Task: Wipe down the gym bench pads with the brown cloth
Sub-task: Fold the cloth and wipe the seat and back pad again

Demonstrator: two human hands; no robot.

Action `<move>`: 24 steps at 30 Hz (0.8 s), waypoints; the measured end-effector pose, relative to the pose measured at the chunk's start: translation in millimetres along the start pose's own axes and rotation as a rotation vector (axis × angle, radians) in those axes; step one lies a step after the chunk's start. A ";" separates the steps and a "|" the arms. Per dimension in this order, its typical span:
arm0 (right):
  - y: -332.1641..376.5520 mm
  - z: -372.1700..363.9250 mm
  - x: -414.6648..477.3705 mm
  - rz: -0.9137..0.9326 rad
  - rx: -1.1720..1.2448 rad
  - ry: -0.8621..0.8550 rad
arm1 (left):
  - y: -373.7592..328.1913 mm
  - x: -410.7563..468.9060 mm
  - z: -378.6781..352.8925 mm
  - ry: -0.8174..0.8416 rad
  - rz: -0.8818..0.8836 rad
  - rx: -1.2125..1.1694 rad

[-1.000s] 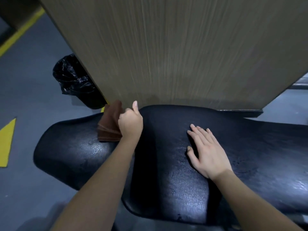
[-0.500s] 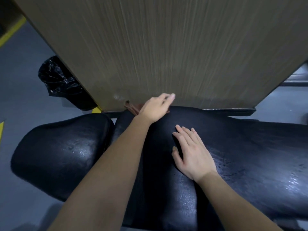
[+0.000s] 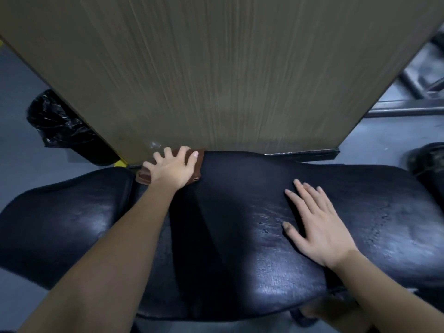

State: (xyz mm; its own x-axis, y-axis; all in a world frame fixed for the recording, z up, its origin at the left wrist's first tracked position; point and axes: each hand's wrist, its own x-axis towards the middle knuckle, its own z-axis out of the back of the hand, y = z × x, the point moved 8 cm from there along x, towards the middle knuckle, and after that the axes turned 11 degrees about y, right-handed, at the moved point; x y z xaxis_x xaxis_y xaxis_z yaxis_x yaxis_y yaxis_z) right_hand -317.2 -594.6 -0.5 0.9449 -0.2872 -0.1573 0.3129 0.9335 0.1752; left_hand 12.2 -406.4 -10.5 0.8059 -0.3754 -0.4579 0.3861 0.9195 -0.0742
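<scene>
- View from a head camera, looking down at 2 bare arms reaching over a black padded gym bench.
- The bench has 2 glossy black pads: a long pad [image 3: 240, 212] across the centre and right, and a shorter pad [image 3: 60, 212] on the left, with a narrow gap between them.
- The left hand [image 3: 171, 169] lies flat with its fingers spread wide and straight. It presses the brown cloth [image 3: 199, 169] onto the far edge of the long pad, close to the gap.
- The brown cloth is folded and mostly covered by that hand. Its edges show to the left of the wrist and to the right of the fingers.
- The right hand [image 3: 319, 227] rests palm down on the long pad, well apart from the cloth. Its fingers are straight and close together, its thumb is out to the side, and it holds nothing.
- A tall wood-grain panel [image 3: 216, 68] stands just behind the bench and fills the top of the view. The cloth lies right at its foot.
- A black bin bag [image 3: 57, 121] sits on the grey floor [image 3: 19, 92] at the left, behind the shorter pad.
- Dark metal bars [image 3: 408, 111] lie on the floor at the far right.
</scene>
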 end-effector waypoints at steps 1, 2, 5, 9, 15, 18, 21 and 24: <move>0.3 -2.0 3.3 -0.013 0.002 0.001 | -6.9 1.6 0.0 -0.013 -0.009 0.024; 1.7 -2.9 6.1 -0.010 0.005 -0.004 | -16.5 2.5 -0.3 -0.027 -0.031 0.046; 2.3 -1.2 6.0 0.003 0.023 -0.035 | -64.5 2.2 -3.4 -0.024 -0.165 0.101; 2.2 2.6 9.1 0.006 0.041 -0.048 | -156.0 -13.6 -18.2 -0.035 -0.361 0.200; 0.1 5.7 10.1 0.015 0.079 -0.063 | -179.9 -31.6 -27.8 -0.095 -0.474 0.168; -6.6 5.1 1.7 0.004 0.102 -0.061 | -139.8 -19.9 -16.8 -0.121 -0.431 0.142; -38.6 3.9 -30.1 -0.023 0.066 -0.025 | -91.9 -1.6 -7.4 -0.051 -0.297 0.150; -85.4 6.2 -72.9 -0.059 0.027 -0.006 | -79.6 2.2 -5.5 -0.019 -0.218 0.181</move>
State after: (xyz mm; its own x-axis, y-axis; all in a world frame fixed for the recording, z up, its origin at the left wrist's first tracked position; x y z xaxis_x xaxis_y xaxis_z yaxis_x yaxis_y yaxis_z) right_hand -412.2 -654.7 2.0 0.9254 -0.3426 -0.1622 0.3702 0.9088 0.1925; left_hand -19.2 -479.8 -10.5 0.7027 -0.5653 -0.4320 0.6234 0.7819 -0.0091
